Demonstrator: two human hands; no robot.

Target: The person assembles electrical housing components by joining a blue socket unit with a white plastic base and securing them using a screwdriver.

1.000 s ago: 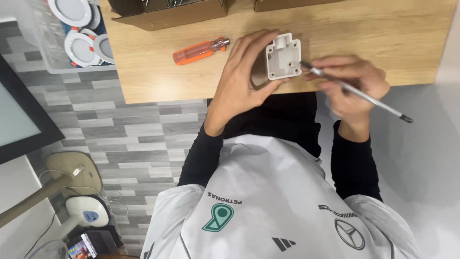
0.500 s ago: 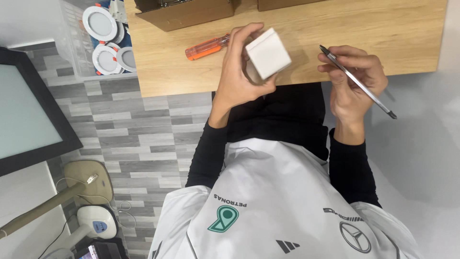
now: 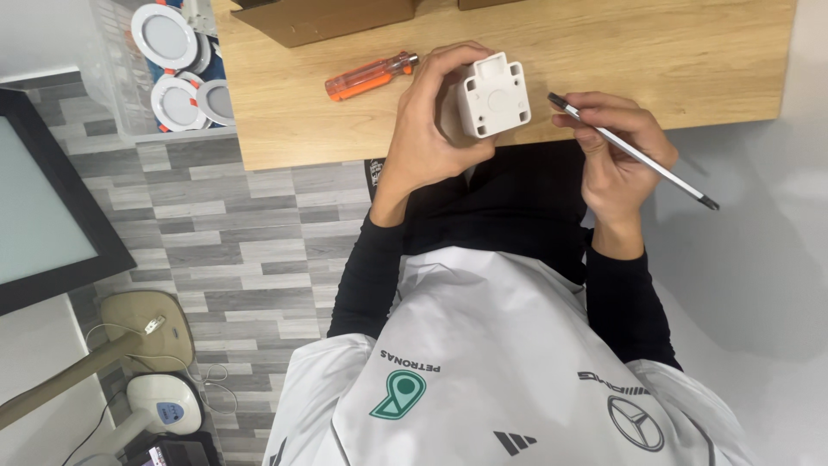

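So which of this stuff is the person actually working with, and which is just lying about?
In use:
- small white square box, gripped in the left hand
- thin metal rod tool, held in the right hand

Lying about:
- orange-handled screwdriver on the wooden table
- round white lamps in a clear bin
- cardboard box

The left hand [image 3: 427,129] holds the plastic box [image 3: 492,96] over the near edge of the tabletop [image 3: 655,60]. The right hand [image 3: 614,151], just right of the box, holds a thin rod [image 3: 638,155]. A screwdriver [image 3: 369,76] lies on the tabletop left of the left hand. A bin of round fittings [image 3: 172,65] stands beyond the tabletop's left edge.
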